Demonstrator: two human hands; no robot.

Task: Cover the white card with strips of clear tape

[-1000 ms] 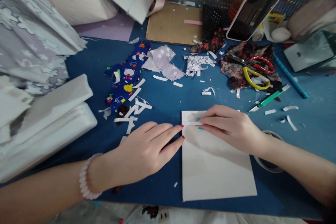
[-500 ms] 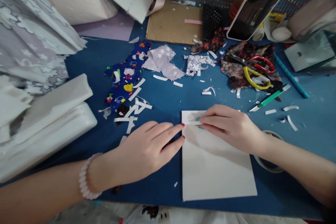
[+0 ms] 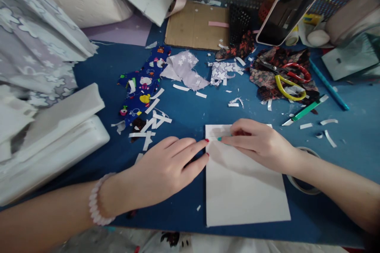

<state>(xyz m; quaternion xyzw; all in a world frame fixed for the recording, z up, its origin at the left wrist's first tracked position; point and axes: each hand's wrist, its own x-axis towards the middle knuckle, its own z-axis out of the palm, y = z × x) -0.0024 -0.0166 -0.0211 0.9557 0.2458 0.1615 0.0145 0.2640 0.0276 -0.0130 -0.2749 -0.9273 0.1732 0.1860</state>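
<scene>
A white square board (image 3: 246, 193) lies flat before me on the blue table. A thin strip, perhaps tape, crosses it near its far edge. My left hand (image 3: 166, 166) rests at the board's left side, fingers stretched out and red-nailed fingertips touching that edge. Over the far part of the board, my right hand (image 3: 258, 138) lays its extended index finger along the strip, close to the left fingertips; its other fingers are bent and partly hidden. Partly under my right wrist is a tape roll (image 3: 316, 191).
Paper offcuts (image 3: 154, 122) and fabric scraps (image 3: 145, 81) litter the blue table (image 3: 101, 71). Scissors (image 3: 291, 81), a green craft knife (image 3: 305, 111) and a blue pen (image 3: 329, 85) lie right. White foam pieces (image 3: 68, 146) sit left. A phone (image 3: 293, 8) leans behind.
My right index fingertip has slid slightly left along the strip, and the other fingers have curled in. My left hand and the board have stayed still.
</scene>
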